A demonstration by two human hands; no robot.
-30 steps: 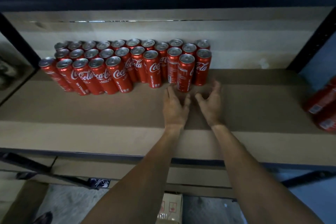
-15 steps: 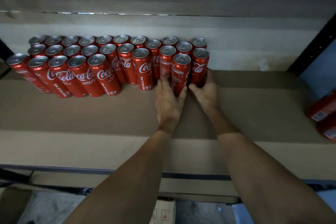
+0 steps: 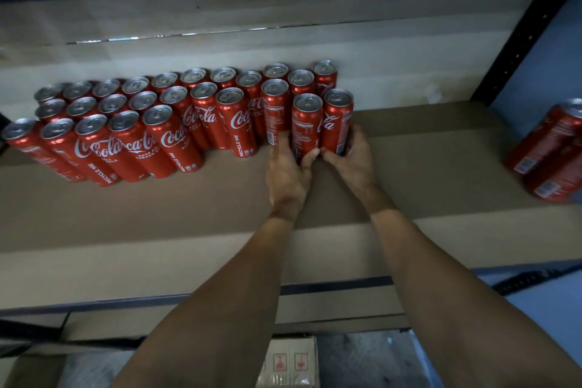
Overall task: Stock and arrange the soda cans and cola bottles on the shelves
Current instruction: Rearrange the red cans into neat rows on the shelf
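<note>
Several tall red cola cans (image 3: 176, 123) stand in three rows at the back of a cardboard-lined shelf (image 3: 157, 205). Two cans stand at the right end of the front row: one (image 3: 307, 123) on the left, one (image 3: 337, 120) on the right. My left hand (image 3: 288, 173) wraps around the base of the left can. My right hand (image 3: 352, 161) grips the base of the right can. Both cans stand upright on the shelf, touching each other. No cola bottles are visible.
More red cans (image 3: 551, 148) lean at the far right edge of the shelf. A black upright post (image 3: 522, 31) marks the right rear corner. Below the shelf's front edge sits a small carton (image 3: 289, 362) on the floor.
Both hands have moved forward from the bare shelf to the two right-end front cans and closed around their bases. The view has shifted right.
</note>
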